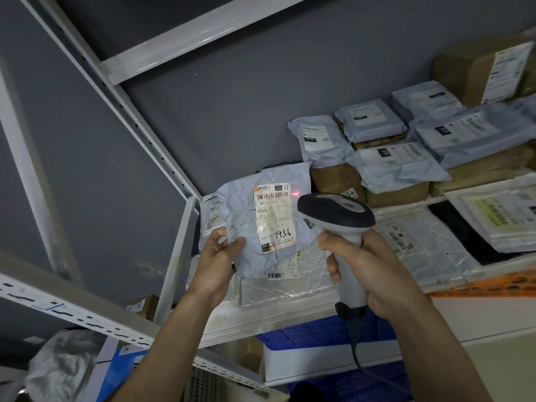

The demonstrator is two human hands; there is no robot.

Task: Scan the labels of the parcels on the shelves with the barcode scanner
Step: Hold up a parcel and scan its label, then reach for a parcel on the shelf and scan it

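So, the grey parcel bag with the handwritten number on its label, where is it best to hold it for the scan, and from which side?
Hold the grey parcel bag at its lower left corner, coming from below and left, as the left hand does now. The label covers the middle and its barcode sits along the top, so a pinch there hides nothing. The right side stays free for the barcode scanner in the right hand.

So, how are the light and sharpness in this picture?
Head view: dim, bluish light; shelf rails bend from the wide lens; the label shows glare, its small print unreadable; the scanner's red line falls on the barcode; far parcels look soft.
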